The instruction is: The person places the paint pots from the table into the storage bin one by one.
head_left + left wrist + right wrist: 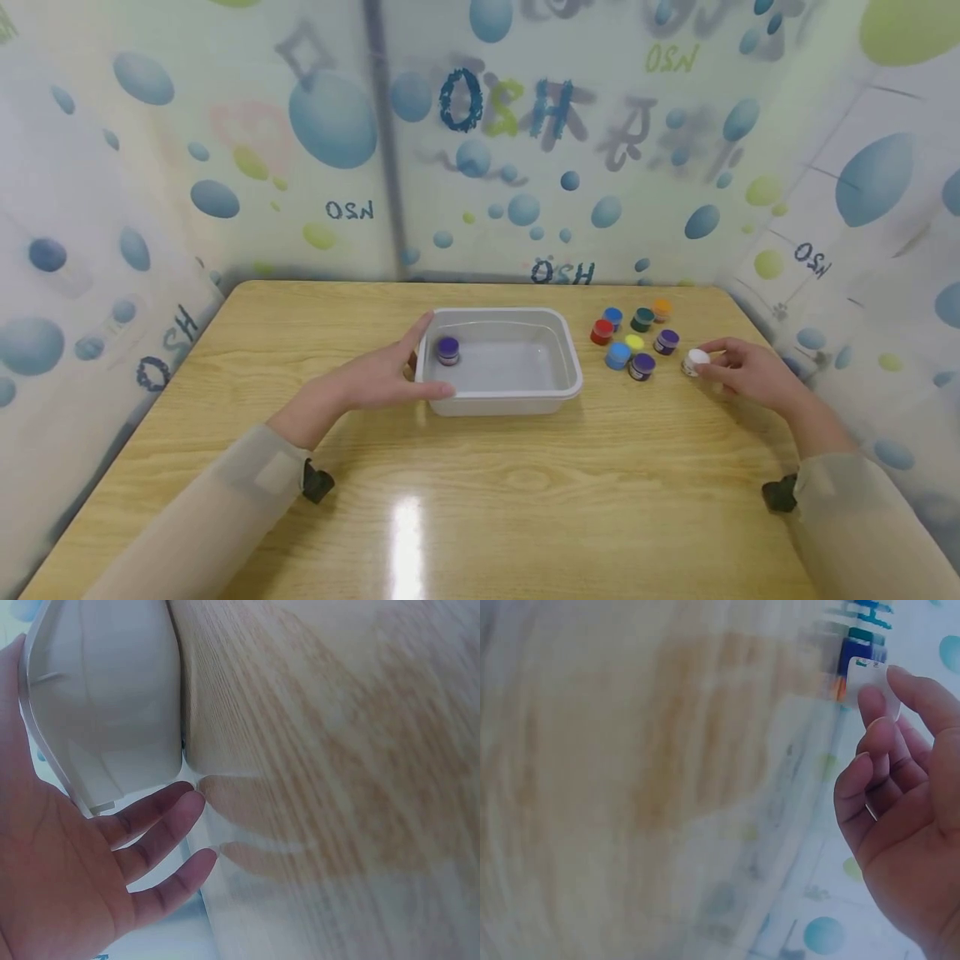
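A white plastic tub (495,404) stands in the middle of the table, with a purple-lidded paint jar (447,351) in its left end. My left hand (382,375) holds the tub's left end, the thumb over the near rim and the index finger at the far corner. In the left wrist view the other fingers (169,832) hang loosely bent by the tub's outer wall. Over at the right, my right hand (750,375) pinches a white-lidded paint jar (696,361) between thumb and fingertips. In the right wrist view that white jar (866,679) appears at the fingertips.
Between the tub and my right hand several small paint jars stand grouped: red (602,332), light blue (618,356), yellow (634,342), dark green (642,319), orange (662,310) and purple (642,367) among them. A patterned curtain (525,167) stands behind the wooden table (525,500).
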Available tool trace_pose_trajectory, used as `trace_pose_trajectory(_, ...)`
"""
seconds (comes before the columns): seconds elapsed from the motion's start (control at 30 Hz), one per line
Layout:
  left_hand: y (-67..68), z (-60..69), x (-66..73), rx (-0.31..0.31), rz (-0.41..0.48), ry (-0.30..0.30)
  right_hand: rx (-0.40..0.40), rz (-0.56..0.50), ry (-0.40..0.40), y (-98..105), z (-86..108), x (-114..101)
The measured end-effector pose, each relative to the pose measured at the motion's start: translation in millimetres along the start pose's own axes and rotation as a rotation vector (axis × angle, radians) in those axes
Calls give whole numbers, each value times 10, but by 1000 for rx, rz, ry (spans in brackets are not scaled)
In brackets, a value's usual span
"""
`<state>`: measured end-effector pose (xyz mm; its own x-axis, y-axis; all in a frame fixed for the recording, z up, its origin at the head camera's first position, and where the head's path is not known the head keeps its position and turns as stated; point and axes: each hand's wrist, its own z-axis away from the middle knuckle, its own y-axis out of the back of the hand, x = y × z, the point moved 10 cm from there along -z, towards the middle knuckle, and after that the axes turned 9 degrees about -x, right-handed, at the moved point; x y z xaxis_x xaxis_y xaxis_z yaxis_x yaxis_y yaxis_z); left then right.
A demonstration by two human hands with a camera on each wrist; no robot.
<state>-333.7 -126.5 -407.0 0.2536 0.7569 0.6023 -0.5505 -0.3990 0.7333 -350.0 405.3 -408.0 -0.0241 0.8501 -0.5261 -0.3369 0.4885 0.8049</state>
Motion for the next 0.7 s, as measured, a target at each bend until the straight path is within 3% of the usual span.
trace_pose_trajectory(0.3, 11, -2, 8, 3, 9, -5, 19, -41, 81, 44, 73, -365)
trace_pose_trajectory(0.5, 0, 8, 16, 1, 16, -14, 34, -3, 152, 34, 103, -797)
trace_pose_trajectory(0.7, -3, -6, 17, 5, 14, -18, 15, -54, 247, -50, 96, -1222)
